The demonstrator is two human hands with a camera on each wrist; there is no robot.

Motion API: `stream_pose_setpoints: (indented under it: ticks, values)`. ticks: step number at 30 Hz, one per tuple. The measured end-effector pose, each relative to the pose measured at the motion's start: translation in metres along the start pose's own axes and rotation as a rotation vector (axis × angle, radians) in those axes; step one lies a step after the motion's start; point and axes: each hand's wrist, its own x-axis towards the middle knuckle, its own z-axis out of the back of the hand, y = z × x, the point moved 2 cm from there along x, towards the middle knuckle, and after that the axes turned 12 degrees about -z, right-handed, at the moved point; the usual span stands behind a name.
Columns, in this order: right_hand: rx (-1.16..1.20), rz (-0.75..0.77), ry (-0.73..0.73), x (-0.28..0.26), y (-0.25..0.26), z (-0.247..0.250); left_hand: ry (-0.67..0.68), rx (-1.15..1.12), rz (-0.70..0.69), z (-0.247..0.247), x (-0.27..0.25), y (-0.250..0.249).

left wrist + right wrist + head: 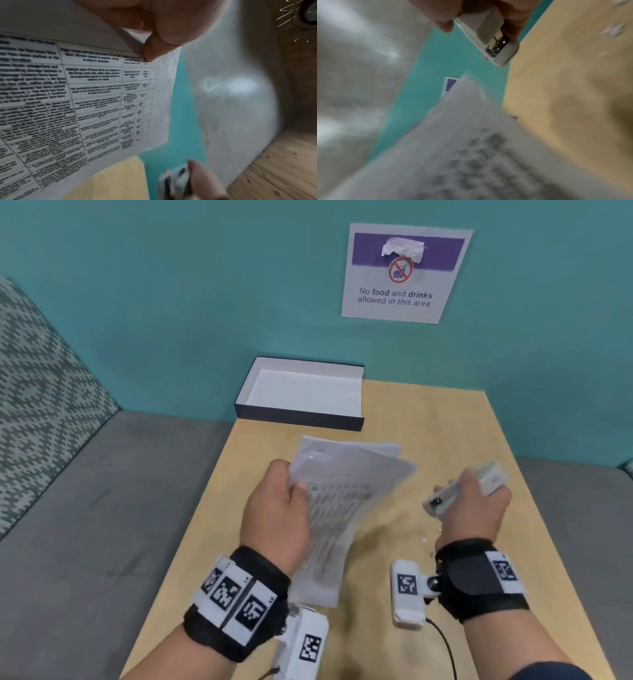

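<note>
My left hand (279, 505) pinches a few printed paper sheets (339, 508) near one corner and holds them up above the wooden table (428, 419). The sheets carry a table of text (72, 102) and hang tilted, blurred in the right wrist view (462, 155). My right hand (476, 501) grips a small white stapler (445, 498) to the right of the sheets, apart from them. The stapler's metal mouth (496, 46) shows below my fingers (443, 25).
An open dark box with a white inside (301, 395) stands at the table's far left corner against the teal wall. A "No food and drinks" sign (404, 272) hangs above. A grey sofa seat (102, 491) lies left. Small paper scraps (430, 537) lie near my right wrist.
</note>
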Motion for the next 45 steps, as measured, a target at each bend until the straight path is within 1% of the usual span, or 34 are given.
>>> stream_pose_setpoints:
  ticks: [1,2,4,5,6,8,10,12,14,15,16,18,19,20,22,24,27,28,29,30,31,33,34,37,39,40,41,43,44,45]
  values:
    - [-0.148,0.013,-0.005,0.007,-0.018,0.006,-0.023,0.013,0.004,0.004,0.002,0.003]
    - [-0.341,0.045,0.042,0.009,-0.036,0.009,-0.044,0.029,0.012,0.008,0.005,0.006]
    - [-0.798,0.114,0.214,0.010,-0.077,0.009,-0.085,0.030,0.032,0.014,0.010,0.011]
    - [-0.992,0.161,0.292,0.009,-0.098,0.006,-0.103,0.013,0.039,0.016,0.012,0.013]
    - [-1.136,0.216,0.347,0.008,-0.117,0.003,-0.118,-0.005,0.043,0.018,0.014,0.014]
    - [-1.300,0.282,0.389,0.006,-0.146,-0.005,-0.132,-0.024,0.037,0.019,0.016,0.016]
    - [-1.419,0.297,0.385,0.008,-0.163,-0.012,-0.140,-0.057,0.032,0.020,0.017,0.015]
    - [-1.519,0.294,0.388,0.010,-0.169,-0.015,-0.150,-0.093,0.018,0.021,0.018,0.014]
    - [-1.630,0.359,0.392,0.011,-0.171,-0.015,-0.156,-0.105,-0.005,0.023,0.019,0.010]
    - [-1.645,0.407,0.383,0.009,-0.168,-0.014,-0.164,-0.114,-0.016,0.024,0.019,0.010]
    - [-1.630,0.456,0.373,0.007,-0.163,-0.013,-0.174,-0.142,-0.024,0.025,0.020,0.008]
    - [-1.519,0.531,0.366,-0.004,-0.150,-0.007,-0.203,-0.184,-0.047,0.030,0.024,0.005]
    - [-1.425,0.516,0.405,-0.008,-0.143,-0.004,-0.220,-0.224,-0.062,0.033,0.028,0.003]
    - [-1.308,0.453,0.470,-0.011,-0.134,-0.003,-0.228,-0.296,-0.076,0.036,0.032,0.000]
    - [-1.026,0.203,0.610,-0.015,-0.113,-0.004,-0.244,-0.451,-0.125,0.040,0.040,-0.008]
    - [-0.696,-0.094,0.682,-0.016,-0.099,-0.014,-0.267,-0.628,-0.157,0.042,0.049,-0.014]
    - [-0.129,-0.580,0.831,-0.014,-0.085,-0.036,-0.319,-0.813,-0.121,0.042,0.063,-0.021]
    - [0.013,-0.686,0.897,-0.013,-0.078,-0.043,-0.332,-0.861,-0.100,0.042,0.068,-0.022]
    - [0.111,-0.741,0.963,-0.013,-0.070,-0.049,-0.353,-0.901,-0.077,0.041,0.073,-0.019]
    - [0.159,-0.759,0.992,-0.011,-0.062,-0.054,-0.368,-0.932,-0.046,0.040,0.078,-0.016]
    - [0.184,-0.756,0.983,-0.009,-0.055,-0.058,-0.400,-0.934,-0.004,0.039,0.083,-0.007]
    - [0.225,-0.726,1.000,-0.005,-0.047,-0.063,-0.455,-0.935,0.080,0.037,0.089,0.007]
    - [0.208,-0.681,1.008,-0.003,-0.045,-0.065,-0.470,-0.888,0.126,0.036,0.092,0.016]
    - [-0.019,-0.432,0.951,-0.004,-0.045,-0.070,-0.420,-0.518,0.186,0.027,0.096,0.040]
    - [-0.113,-0.302,0.838,-0.004,-0.042,-0.074,-0.366,-0.504,0.198,0.014,0.094,0.057]
    - [-0.120,-0.269,0.781,-0.002,-0.038,-0.076,-0.317,-0.495,0.216,0.007,0.091,0.065]
    - [-0.110,-0.251,0.733,0.003,-0.034,-0.079,-0.252,-0.432,0.224,0.001,0.089,0.078]
    - [-0.065,-0.250,0.643,0.020,-0.026,-0.087,-0.043,-0.209,0.202,-0.010,0.075,0.103]
    - [-0.055,-0.250,0.605,0.032,-0.023,-0.093,0.127,-0.042,0.196,-0.015,0.067,0.118]
    - [-0.056,-0.249,0.580,0.046,-0.019,-0.102,0.325,0.152,0.177,-0.021,0.055,0.134]
